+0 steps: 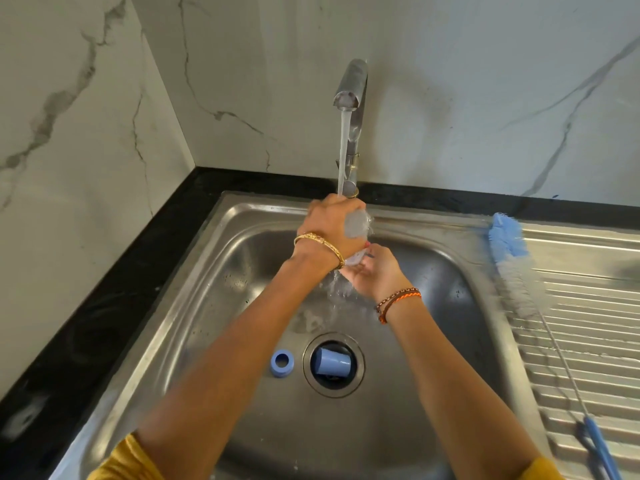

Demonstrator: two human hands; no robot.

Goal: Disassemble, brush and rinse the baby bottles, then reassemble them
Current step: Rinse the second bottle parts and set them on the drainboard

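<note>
Left hand: left hand (329, 225) grips the clear bottle (356, 226) from above, fingers curled round its upper part, directly under the stream of the tap (351, 95).
Right hand: right hand (375, 275) sits just below, touching the lower end of the bottle; whether it pinches the bottle or only cups it I cannot tell (spray blurs the fingers).
Why held so: the bottle is kept in the running water, which seems to be the rinse step; water pours out under it into the sink (207, 271), so I judge the opening looks downward or sideways.
Arm pose: both forearms stretch forward over the basin, wrists close together, the left one higher and bent down.
Loose parts: blue ring (282, 362) lies on the sink floor just beside the drain (333, 364); blue cap (330, 362) lies on its side in the drain opening, probably left there until reassembly.
Brush: bottle brush (507, 240) rests on the draining board (588, 323) at the right, well apart from the hands, within reach.
</note>
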